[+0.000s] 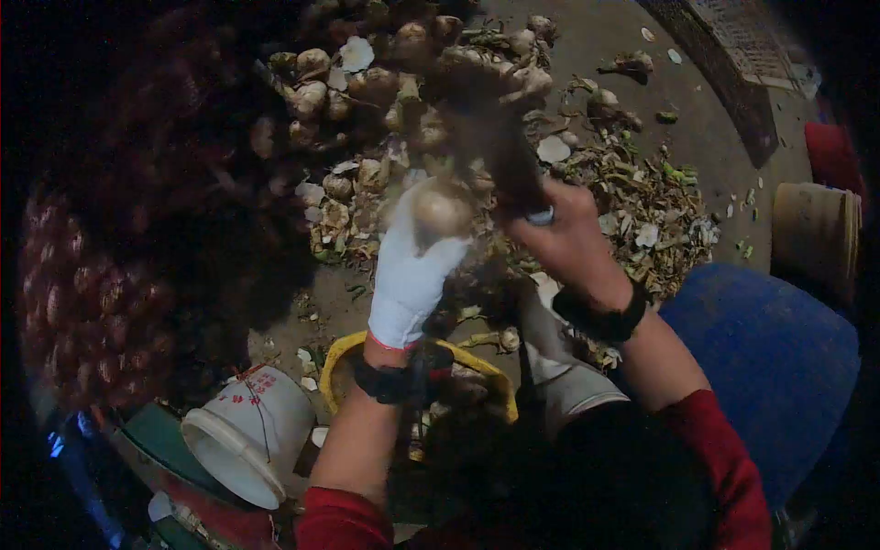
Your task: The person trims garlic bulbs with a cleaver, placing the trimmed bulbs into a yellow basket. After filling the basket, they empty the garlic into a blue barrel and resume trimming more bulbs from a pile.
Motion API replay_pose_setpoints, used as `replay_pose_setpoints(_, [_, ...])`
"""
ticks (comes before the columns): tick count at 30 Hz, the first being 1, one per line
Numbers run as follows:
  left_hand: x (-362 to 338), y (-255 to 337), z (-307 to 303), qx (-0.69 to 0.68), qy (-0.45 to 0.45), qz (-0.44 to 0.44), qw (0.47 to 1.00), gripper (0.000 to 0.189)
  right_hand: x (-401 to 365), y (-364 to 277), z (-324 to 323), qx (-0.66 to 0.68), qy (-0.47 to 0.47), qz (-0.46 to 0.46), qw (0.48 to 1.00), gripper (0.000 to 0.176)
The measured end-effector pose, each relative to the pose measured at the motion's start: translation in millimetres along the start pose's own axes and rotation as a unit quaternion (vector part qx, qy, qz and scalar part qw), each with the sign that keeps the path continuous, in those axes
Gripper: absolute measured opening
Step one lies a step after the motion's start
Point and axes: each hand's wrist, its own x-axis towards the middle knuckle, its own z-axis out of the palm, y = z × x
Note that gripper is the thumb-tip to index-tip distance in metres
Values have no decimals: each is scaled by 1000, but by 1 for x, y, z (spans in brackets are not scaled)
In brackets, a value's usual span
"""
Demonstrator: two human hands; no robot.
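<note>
One pale bulb [443,216] is just above the middle of my view, grasped in my white-gloved left hand [408,275]. At the bulb's 3 o'clock, my bare right hand [579,240] is clenched on a dark tool [509,151], too blurred to make out. Heaped bulbs [310,98] lie on the floor [596,37] towards 11 o'clock, dry scraps [632,206] at 3. Yellow-rimmed bucket [498,380] at 6 o'clock, white bucket [284,399] at 7, something blue and rounded [765,367] at 4.
</note>
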Motion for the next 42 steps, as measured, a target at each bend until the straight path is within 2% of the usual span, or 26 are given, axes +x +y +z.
replay_pose_setpoints(1, [-2,0,-2,3,7,-8,1000,53,-2,4,-2,-132,-15,-160,978,25])
replay_pose_setpoints(2, [-5,-3,-6,40,-25,43,998,46,-8,5,-3,-164,-54,-176,969,37])
replay_pose_setpoints(3, [-13,-37,-20,219,-25,146,964,37,-11,0,-2,-163,-53,-178,969,37])
replay_pose_setpoints(5, [-18,-26,-24,350,-19,261,900,21,-13,-9,-4,-223,-76,-223,946,40])
replay_pose_setpoints(9, [-29,-40,-31,451,43,258,854,17,-11,-23,-6,-269,-98,-220,933,38])
replay_pose_setpoints(11, [-30,-20,-29,457,6,134,879,16,-9,-24,-7,-287,-107,-251,918,34])
replay_pose_setpoints(12, [-33,-37,-39,457,3,134,879,16,-8,-22,-7,-287,-105,-249,919,34])
replay_pose_setpoints(14, [-38,-88,-68,600,34,219,769,26,-4,-13,-5,-294,-94,-275,910,33])
replay_pose_setpoints(15, [-40,-82,-65,602,31,220,767,26,-2,-5,-3,-293,-91,-274,912,33])
replay_pose_setpoints(17, [-41,-50,-43,550,59,340,761,30,2,18,-2,-261,-69,-297,916,28])
replay_pose_setpoints(18, [-33,-10,-25,407,61,246,877,41,7,34,-3,-260,-64,-297,917,28])
replay_pose_setpoints(19, [-26,27,-7,248,62,142,956,54,13,53,-8,-261,-67,-207,940,26])
replay_pose_setpoints(20, [-38,38,0,176,62,114,976,37,16,63,-14,-261,-66,-116,956,24])
replay_pose_setpoints(21, [-47,45,3,190,27,112,975,49,8,62,-20,-259,-61,-111,957,24])
replay_pose_setpoints(23, [-35,49,4,185,81,97,975,57,4,54,-29,-208,26,-97,973,28])
replay_pose_setpoints(24, [-20,36,-4,249,67,137,956,57,0,43,-25,-166,0,-53,985,33])
replay_pose_setpoints(27, [-15,24,-11,62,47,41,996,61,3,25,-7,-163,39,-99,981,30])
replay_pose_setpoints(31, [-14,16,-12,113,122,56,984,62,-3,-2,-3,-69,34,-3,997,25])
replay_pose_setpoints(33, [-15,8,-8,-136,127,38,982,60,-6,16,4,-26,20,8,999,27])
replay_pose_setpoints(35, [-27,6,-5,-160,156,21,974,57,-9,50,8,-178,-67,29,981,19])
replay_pose_setpoints(36, [-37,13,-3,-190,150,8,970,54,-15,65,6,-125,-56,104,985,21])
replay_pose_setpoints(37, [-48,16,-2,-219,142,-4,965,51,-16,64,0,-128,-60,100,985,21])
replay_pose_setpoints(38, [-68,-6,-19,-3,111,6,994,43,-19,60,-4,-127,-39,80,988,25])
replay_pose_setpoints(39, [-87,2,-21,-141,84,-130,978,34,-24,53,-7,-124,-16,66,990,30])
replay_pose_setpoints(41, [-106,1,-51,145,-137,-97,975,25,-11,37,-17,-109,-9,82,991,29])
replay_pose_setpoints(42, [-103,3,-56,226,-141,-67,961,22,-5,40,-21,-102,25,101,989,28])
